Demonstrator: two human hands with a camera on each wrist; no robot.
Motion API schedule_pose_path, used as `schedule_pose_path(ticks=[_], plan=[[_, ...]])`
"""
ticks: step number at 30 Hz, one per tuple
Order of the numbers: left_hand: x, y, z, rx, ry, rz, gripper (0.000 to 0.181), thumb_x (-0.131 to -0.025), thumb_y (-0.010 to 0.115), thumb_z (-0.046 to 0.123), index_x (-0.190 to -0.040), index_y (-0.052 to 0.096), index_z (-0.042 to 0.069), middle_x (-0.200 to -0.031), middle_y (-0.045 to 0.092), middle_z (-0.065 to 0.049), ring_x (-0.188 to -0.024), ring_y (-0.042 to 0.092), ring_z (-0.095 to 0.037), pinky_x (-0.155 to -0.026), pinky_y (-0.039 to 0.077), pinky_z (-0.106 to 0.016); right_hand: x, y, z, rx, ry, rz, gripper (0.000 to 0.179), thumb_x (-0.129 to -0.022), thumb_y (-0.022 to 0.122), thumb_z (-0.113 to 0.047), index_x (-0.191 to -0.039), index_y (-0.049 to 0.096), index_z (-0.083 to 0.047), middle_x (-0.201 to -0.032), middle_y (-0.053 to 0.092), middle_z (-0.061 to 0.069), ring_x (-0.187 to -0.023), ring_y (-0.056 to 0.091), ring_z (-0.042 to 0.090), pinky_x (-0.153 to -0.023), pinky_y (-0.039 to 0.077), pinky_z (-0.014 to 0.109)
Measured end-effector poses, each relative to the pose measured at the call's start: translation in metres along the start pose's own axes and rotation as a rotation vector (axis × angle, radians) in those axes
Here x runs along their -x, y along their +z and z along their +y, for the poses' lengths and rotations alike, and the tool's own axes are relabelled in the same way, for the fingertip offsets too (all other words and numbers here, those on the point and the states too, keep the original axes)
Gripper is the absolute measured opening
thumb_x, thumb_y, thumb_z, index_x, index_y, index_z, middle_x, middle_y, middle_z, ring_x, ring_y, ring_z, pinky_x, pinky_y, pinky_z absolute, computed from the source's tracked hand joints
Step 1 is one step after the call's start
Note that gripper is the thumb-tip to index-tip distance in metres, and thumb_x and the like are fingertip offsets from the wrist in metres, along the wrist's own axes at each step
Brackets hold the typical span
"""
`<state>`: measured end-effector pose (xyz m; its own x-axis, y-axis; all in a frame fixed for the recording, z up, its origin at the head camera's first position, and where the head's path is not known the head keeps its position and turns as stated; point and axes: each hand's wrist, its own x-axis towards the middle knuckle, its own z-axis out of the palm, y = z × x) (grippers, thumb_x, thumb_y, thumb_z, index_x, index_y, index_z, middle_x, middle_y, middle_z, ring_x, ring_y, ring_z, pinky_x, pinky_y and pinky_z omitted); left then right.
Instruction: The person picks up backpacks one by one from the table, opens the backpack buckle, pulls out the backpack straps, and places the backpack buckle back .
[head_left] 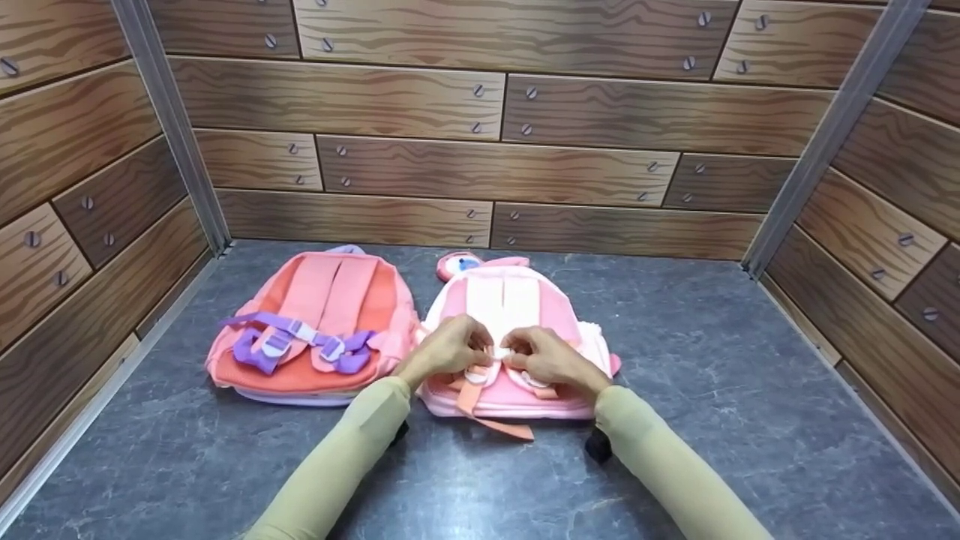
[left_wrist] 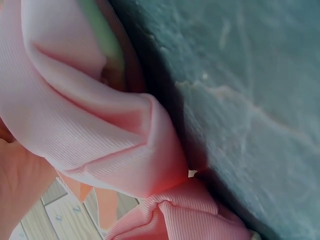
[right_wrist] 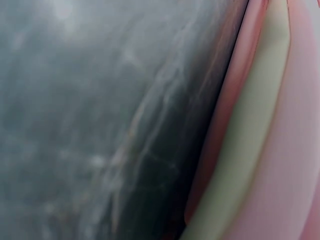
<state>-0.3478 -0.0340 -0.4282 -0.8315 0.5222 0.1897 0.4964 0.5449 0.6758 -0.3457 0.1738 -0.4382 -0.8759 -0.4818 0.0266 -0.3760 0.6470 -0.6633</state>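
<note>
A light pink backpack (head_left: 555,300) lies with its shoulder straps facing up, right of centre in the head view. My left hand (head_left: 450,346) and right hand (head_left: 553,358) meet over it, each pinching one side of a small white buckle (head_left: 500,352) between the straps. From under the left hand an orange strap (head_left: 469,397) hangs past the backpack's lower edge. Pale pink fabric (left_wrist: 100,115) fills much of the left wrist view, with part of the left hand (left_wrist: 22,185) at its edge. The right wrist view shows only the backpack's side (right_wrist: 280,150); the hand is hidden there.
A coral backpack (head_left: 300,281) lies close on the left, its purple straps (head_left: 281,324) joined by a pale buckle. Behind the pink backpack is a pink piece with an eye design (head_left: 459,264). Wood-patterned walls (head_left: 495,165) enclose the dark grey table (head_left: 697,345).
</note>
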Motion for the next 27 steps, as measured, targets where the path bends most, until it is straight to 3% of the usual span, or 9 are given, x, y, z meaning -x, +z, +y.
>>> schedule_pose_path(ticks=[10, 19, 27], plan=[[0.0, -0.002, 0.001, -0.007, 0.0, -0.01, 0.014, -0.078, 0.078, 0.005, -0.092, 0.075, 0.002, -0.08, 0.072, -0.007, -0.07, 0.057, -0.007, -0.067, 0.049, -0.022, 0.003, 0.0, 0.001, 0.015, -0.027, -0.006, 0.009, -0.096, 0.057, -0.013, -0.103, 0.062, -0.014, -0.084, 0.056, -0.002, -0.078, 0.052, 0.013, -0.071, 0.042, 0.028], [0.0, -0.01, -0.002, 0.021, 0.055, -0.03, 0.014, -0.079, 0.077, 0.002, -0.091, 0.073, -0.001, -0.081, 0.071, -0.011, -0.072, 0.057, -0.01, -0.069, 0.049, -0.022, 0.002, -0.004, 0.007, -0.085, -0.036, 0.024, 0.013, -0.09, 0.066, -0.011, -0.103, 0.066, -0.01, -0.087, 0.062, -0.002, -0.08, 0.054, 0.011, -0.075, 0.044, 0.025], [0.005, -0.014, -0.005, 0.062, 0.023, 0.014, 0.012, -0.081, 0.074, 0.003, -0.093, 0.072, 0.001, -0.075, 0.063, -0.003, -0.069, 0.053, -0.01, -0.061, 0.043, -0.02, 0.004, -0.006, 0.009, -0.221, 0.004, 0.013, 0.021, -0.092, 0.066, -0.012, -0.112, 0.062, -0.007, -0.098, 0.066, 0.007, -0.085, 0.058, 0.013, -0.077, 0.048, 0.026]])
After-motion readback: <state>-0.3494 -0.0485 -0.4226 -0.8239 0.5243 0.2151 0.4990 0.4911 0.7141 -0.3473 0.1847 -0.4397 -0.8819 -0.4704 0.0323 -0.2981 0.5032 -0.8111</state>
